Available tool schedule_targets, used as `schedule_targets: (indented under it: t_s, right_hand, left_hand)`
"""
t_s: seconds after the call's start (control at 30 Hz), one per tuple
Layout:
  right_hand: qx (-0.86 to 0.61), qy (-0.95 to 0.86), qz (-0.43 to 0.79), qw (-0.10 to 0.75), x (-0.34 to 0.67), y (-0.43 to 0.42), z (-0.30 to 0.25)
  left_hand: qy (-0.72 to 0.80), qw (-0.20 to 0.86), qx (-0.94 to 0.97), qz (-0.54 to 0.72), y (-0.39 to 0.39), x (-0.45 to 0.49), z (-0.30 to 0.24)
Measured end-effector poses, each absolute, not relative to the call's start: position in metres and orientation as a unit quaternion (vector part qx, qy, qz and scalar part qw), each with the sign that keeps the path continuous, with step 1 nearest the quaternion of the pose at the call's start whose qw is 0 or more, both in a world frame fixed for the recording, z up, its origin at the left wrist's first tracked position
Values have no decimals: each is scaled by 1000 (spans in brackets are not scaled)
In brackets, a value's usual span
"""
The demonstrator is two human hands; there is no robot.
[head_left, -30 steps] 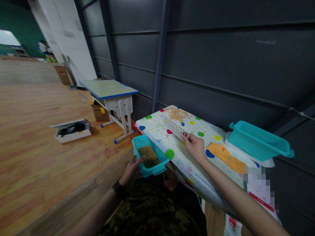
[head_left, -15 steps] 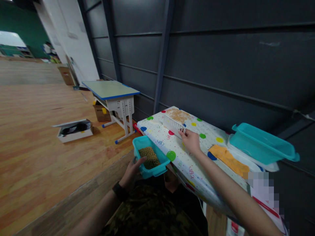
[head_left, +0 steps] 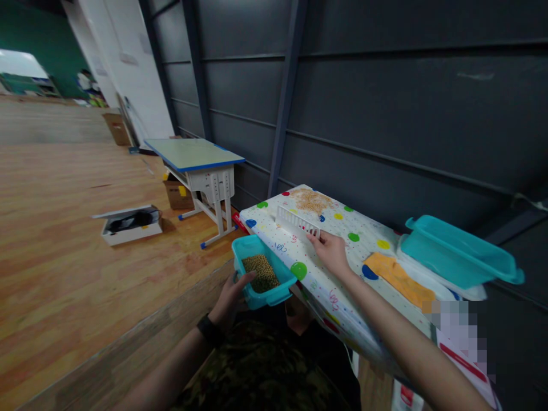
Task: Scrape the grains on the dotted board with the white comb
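Left hand [head_left: 231,294] gripping teal tub [head_left: 262,273], right hand [head_left: 331,251] outstretched, fingers [head_left: 315,238] pinching white slotted strip [head_left: 297,220]

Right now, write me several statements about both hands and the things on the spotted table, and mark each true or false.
1. The left hand holds a teal plastic tub of greenish-brown grains at the edge of the spotted tablecloth. True.
2. The right hand grips the orange cloth. False: it holds a white slotted plastic strip; the cloth lies apart from it.
3. A pile of tan grains lies on the tablecloth beyond the strip. True.
4. The tub in the left hand is empty. False: it holds grains.
5. An open white box lies on the wooden floor. True.
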State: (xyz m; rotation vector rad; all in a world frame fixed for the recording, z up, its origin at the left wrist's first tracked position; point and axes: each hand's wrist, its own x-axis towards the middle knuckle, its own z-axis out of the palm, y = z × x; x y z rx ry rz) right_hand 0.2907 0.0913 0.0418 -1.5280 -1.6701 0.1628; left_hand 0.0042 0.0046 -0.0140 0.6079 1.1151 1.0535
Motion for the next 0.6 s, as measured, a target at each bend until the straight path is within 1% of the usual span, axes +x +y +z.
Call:
schedule_targets:
  t_s: [0.33,0.5,0.6]
  right_hand:
    - [-572,-694,97,426,279,76,46]
    - [-553,-709,110,423,271,52,45]
    - [-549,-717,98,418,272,38,47]
  left_hand:
    - [515,651,290,476,21,-2,-20]
    - [517,647,282,484,24,-6,-19]
    - [525,644,277,483,25,-7,-18]
